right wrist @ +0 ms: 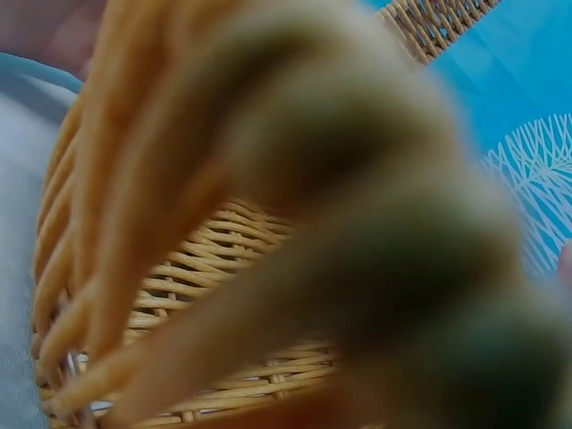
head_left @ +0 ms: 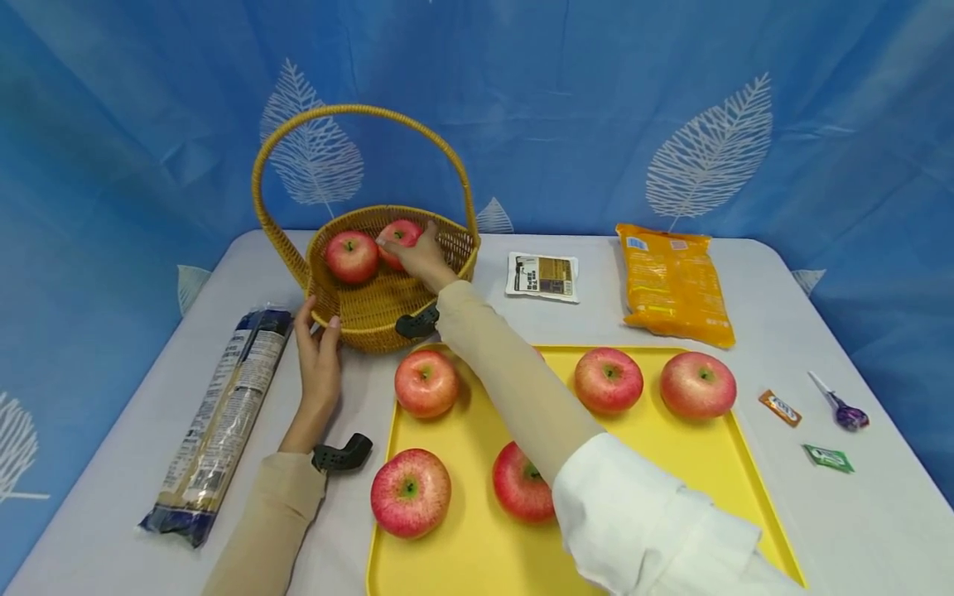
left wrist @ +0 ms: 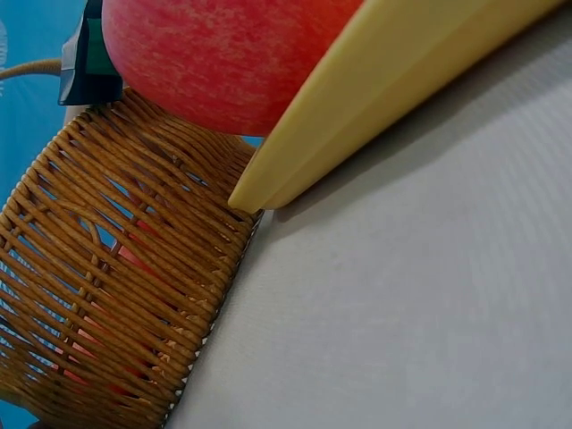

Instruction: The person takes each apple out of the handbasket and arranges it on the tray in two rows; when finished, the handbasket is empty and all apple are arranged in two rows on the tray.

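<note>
My right hand reaches inside the wicker basket, its thumb and fingers around a red apple. Left of that apple, another apple lies in the basket. My left hand is at the basket's near left side, fairly straight fingers against the outer wall and thumb apart from them. Woven strands of the basket fill much of the left wrist view. The right wrist view has blurred wicker close to the lens, with the basket's inside behind it.
A yellow tray holds several apples, partly under my right sleeve. A long noodle-like packet lies left. Behind the tray are a small white-brown packet and an orange bag; right, a lollipop and small wrapped sweets.
</note>
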A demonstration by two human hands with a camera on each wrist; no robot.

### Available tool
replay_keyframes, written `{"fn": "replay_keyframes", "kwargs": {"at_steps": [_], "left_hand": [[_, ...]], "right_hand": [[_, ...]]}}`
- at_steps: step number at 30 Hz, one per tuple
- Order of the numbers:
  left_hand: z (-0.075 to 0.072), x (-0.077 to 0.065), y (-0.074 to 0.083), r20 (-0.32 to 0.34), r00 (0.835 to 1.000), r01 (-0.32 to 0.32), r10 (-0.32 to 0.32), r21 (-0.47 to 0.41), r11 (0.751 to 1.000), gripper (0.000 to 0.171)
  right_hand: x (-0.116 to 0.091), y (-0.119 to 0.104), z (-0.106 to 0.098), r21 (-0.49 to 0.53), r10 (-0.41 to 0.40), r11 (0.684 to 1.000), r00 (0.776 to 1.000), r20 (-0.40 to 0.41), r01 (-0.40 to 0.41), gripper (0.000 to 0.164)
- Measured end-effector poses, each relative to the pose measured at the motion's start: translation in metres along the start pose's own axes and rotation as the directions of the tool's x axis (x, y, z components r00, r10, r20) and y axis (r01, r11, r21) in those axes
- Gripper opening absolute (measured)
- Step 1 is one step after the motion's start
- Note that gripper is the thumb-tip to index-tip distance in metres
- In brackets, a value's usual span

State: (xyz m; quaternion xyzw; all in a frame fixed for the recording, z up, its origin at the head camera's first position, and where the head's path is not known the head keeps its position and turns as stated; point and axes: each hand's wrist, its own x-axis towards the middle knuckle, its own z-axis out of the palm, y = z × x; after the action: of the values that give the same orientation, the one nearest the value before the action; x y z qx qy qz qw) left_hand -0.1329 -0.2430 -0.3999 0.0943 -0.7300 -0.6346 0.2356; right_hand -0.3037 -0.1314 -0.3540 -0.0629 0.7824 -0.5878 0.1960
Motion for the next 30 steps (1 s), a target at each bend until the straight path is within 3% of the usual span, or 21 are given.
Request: {"fn": "replay_keyframes", "kwargs": {"at_steps": [12,15,19,24,30], "left_hand": [[0.001,0.000,-0.002,0.000,1.000,0.002,-0.002,0.006,1.000,0.051],[0.001,0.001,-0.003,0.002,1.000,0.005,-0.005,0.013,1.000,0.051],[-0.001,0.005,-0.016,-0.005,1.000,0.005,-0.005,0.005,1.000,0.051],[-0.003,0.010,-0.029,-0.016,1.000,-0.017,0.017,0.008,1.000,0.050],[-0.002,0.007,-0.021,0.000,1.000,-0.020,0.020,-0.002,1.000,0.050]], "right_hand": [[0.003,0.000,-0.001,-0.033,0.027,0.999,0.999,-0.028,-0.028,0.084],[0.002,0.000,-0.002,-0.048,0.053,0.997,0.998,-0.031,-0.055,0.088],[0.000,0.000,-0.003,-0.064,0.079,0.995,0.996,-0.033,-0.081,0.095],[0.001,0.001,-0.002,-0.084,0.030,0.996,0.998,-0.053,-0.034,0.097],[0.001,0.004,0.000,-0.143,-0.048,0.989,0.998,-0.029,0.044,0.097]]}}
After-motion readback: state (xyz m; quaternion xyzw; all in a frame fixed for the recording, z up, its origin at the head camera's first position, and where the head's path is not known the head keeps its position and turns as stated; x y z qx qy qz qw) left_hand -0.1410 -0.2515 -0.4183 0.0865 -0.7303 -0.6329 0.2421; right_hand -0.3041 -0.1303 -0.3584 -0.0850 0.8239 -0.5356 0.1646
